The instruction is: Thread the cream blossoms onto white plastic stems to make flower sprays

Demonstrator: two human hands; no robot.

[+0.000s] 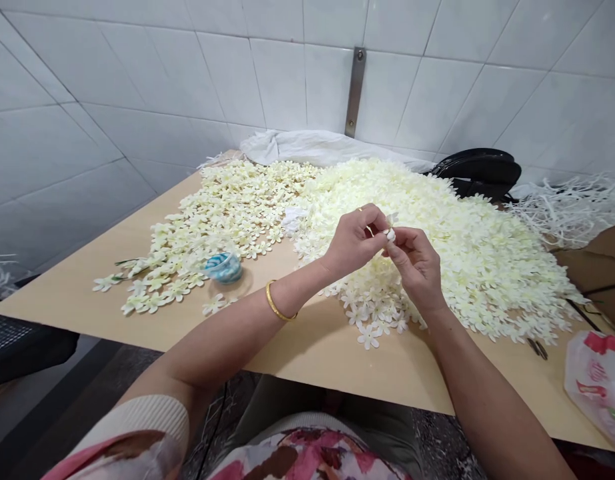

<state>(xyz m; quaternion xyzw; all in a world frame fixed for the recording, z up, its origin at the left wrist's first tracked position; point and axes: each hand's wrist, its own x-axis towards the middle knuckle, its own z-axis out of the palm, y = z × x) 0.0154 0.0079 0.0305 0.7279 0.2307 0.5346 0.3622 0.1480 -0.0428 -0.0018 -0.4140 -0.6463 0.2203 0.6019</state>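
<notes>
My left hand (358, 237) and my right hand (415, 263) meet over the table, fingertips pinched around a small white artificial flower (390, 235). The fingers cover most of it, so its full shape is hidden. Behind and below both hands spreads a large heap of pale cream artificial flowers (467, 260). A flatter spread of similar flowers (187, 233) lies to the left. Left of my forearm stands a small clear cup (224, 267) with something blue and white in it.
A black bag (477, 172) sits behind the heap, near white stringy strands (572, 207). Metal scissors or snips (537, 348) lie at right, by a red and white plastic packet (595, 380). The tiled wall (162, 73) bounds the table's back. A black mesh basket (27, 343) stands at left.
</notes>
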